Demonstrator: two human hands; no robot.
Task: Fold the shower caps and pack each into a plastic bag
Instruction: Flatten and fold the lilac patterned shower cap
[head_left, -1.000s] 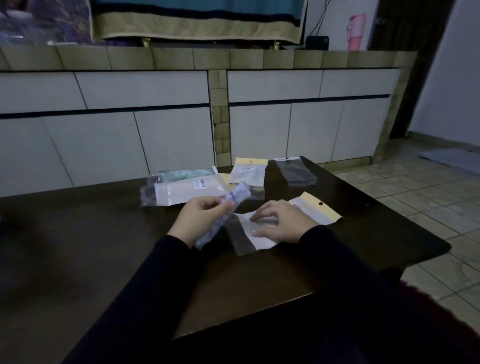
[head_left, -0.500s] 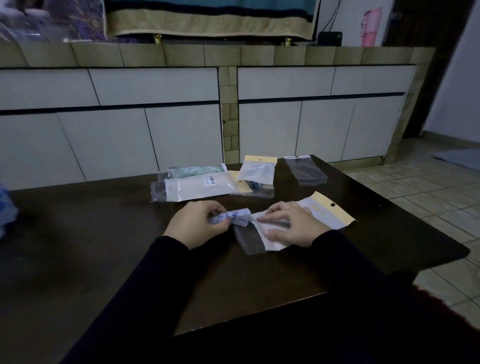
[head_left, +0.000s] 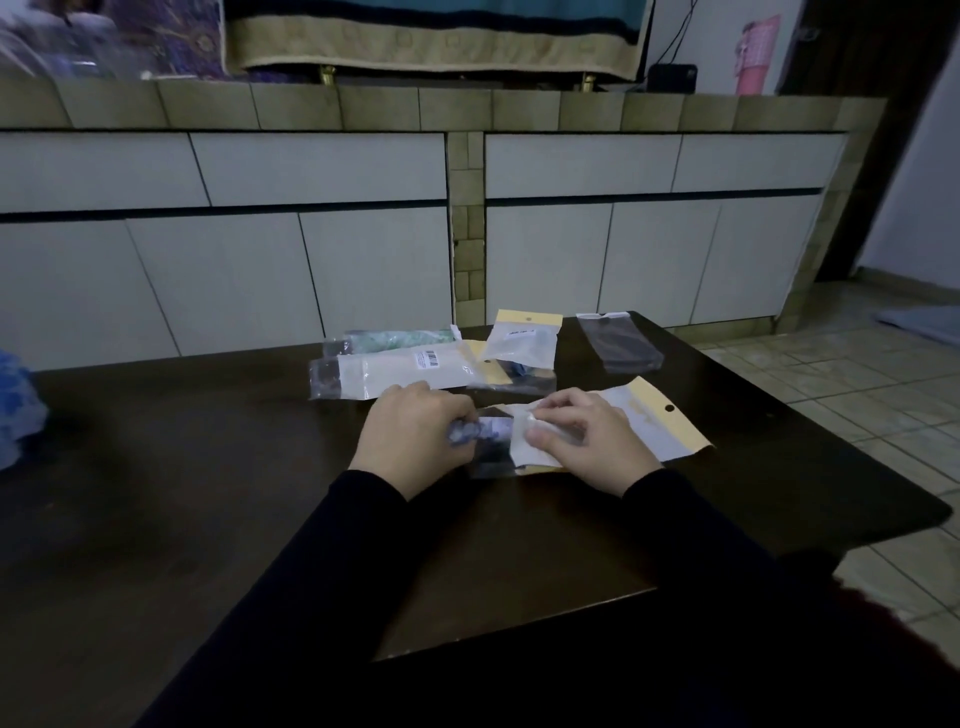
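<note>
On the dark desk (head_left: 208, 467), the left hand (head_left: 410, 436) pinches a rolled shower cap (head_left: 475, 431), soft and light; the right hand (head_left: 587, 441) pinches open the slippery plastic bag (head_left: 649, 421) mouth beside it.

Long black sleeves (head_left: 291, 587) cover both arms to the wrists, leaving the hands bare.

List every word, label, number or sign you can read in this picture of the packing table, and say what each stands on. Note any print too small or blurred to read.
No text here can be read.
Barcode sticker on the long white bag: print too small.
Dark label on the yellow-topped pouch: blurred.
Faint mark on the yellow header of the plastic bag that the right hand pinches: illegible.
Pink poster on the wall: blurred.
</note>
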